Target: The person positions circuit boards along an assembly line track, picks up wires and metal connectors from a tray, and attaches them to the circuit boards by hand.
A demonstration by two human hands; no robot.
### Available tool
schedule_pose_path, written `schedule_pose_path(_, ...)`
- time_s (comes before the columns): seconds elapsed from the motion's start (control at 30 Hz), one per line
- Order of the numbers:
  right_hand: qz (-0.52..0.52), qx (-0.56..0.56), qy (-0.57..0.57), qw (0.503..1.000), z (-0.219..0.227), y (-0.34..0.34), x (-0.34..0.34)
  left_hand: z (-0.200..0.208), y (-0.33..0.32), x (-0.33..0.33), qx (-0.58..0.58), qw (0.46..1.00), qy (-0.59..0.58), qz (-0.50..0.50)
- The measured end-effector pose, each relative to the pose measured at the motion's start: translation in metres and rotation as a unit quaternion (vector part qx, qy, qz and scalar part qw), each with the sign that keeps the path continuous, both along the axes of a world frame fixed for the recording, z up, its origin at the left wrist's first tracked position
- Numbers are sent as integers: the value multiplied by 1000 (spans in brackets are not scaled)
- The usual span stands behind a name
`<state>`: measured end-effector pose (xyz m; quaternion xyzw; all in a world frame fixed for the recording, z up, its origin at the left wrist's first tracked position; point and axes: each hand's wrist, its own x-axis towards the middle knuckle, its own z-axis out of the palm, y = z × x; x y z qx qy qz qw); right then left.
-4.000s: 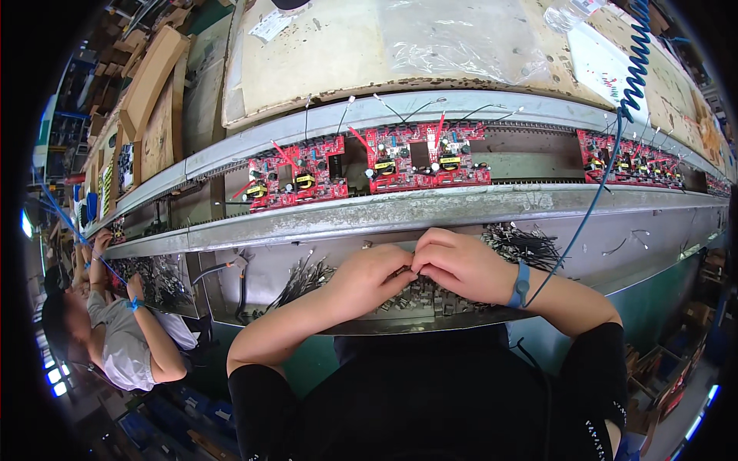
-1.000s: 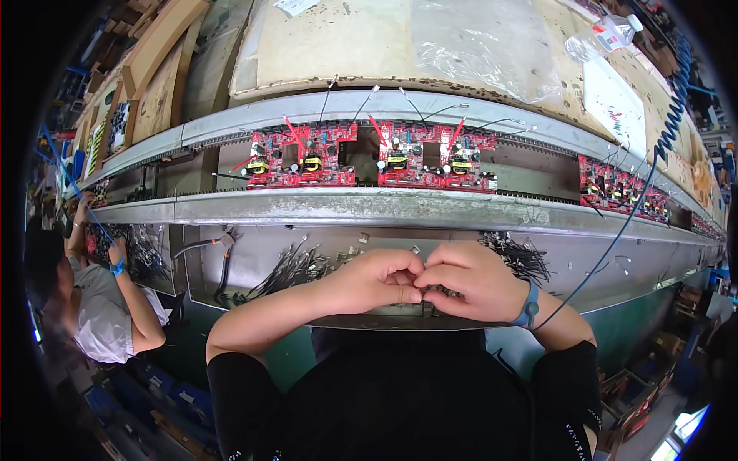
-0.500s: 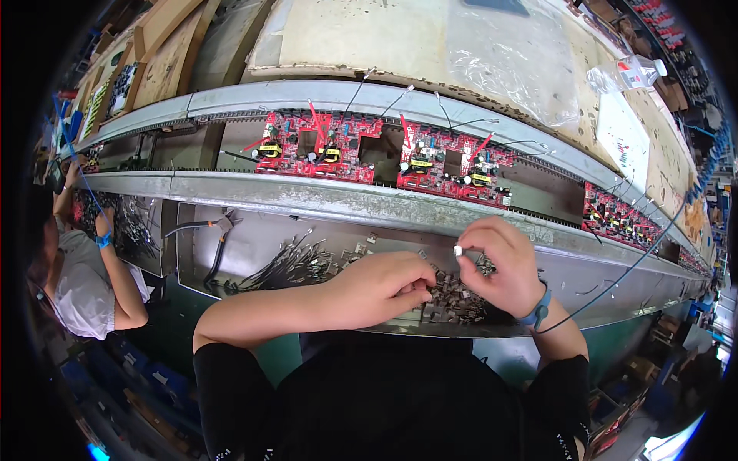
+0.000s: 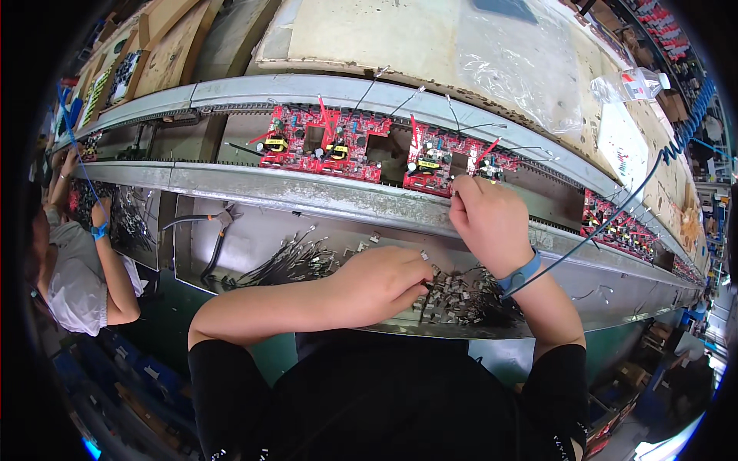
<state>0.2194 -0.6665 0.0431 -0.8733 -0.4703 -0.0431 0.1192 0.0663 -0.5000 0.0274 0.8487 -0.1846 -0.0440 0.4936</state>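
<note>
My right hand (image 4: pixel 493 224) reaches over the front rail to the near edge of a red circuit board (image 4: pixel 435 160), fingertips pinched. The small white connector it carried is now mostly hidden between those fingers. My left hand (image 4: pixel 388 278) hovers at a pile of small metallic and white connectors (image 4: pixel 453 298) in the metal tray (image 4: pixel 257 240), its thumb and fingers pressed together. Whatever they hold cannot be made out. A second red circuit board (image 4: pixel 319 146) stands to the left, with red and black wires rising from both.
A bundle of dark leads (image 4: pixel 288 265) and orange-handled cutters (image 4: pixel 221 230) lie in the tray. The metal rail (image 4: pixel 323 192) runs before the boards. A coiled blue cord (image 4: pixel 683 134) reaches my right wristband. A plastic bottle (image 4: pixel 639 84) lies far right; a co-worker (image 4: pixel 88 280) works at left.
My right hand has moved forward and up from above the tray to the circuit board's near edge, carrying the white connector. My left hand has barely moved; the view shifted slightly.
</note>
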Motion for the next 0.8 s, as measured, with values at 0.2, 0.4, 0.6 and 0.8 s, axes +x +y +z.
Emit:
schedule_pose_path(0.2,-29,-19,12,999,0,-2,5,-1,0,0,8,1000,5,-9)
schedule_pose_path(0.4,-37,-48,19,998,2,1,4,-2,0,-1,9,1000,8,-10)
schedule_pose_path(0.6,-43,-68,28,996,4,1,4,-3,-1,-1,9,1000,0,-10)
schedule_pose_path(0.8,-41,-77,46,995,2,0,6,-5,-1,-2,10,1000,-1,-13)
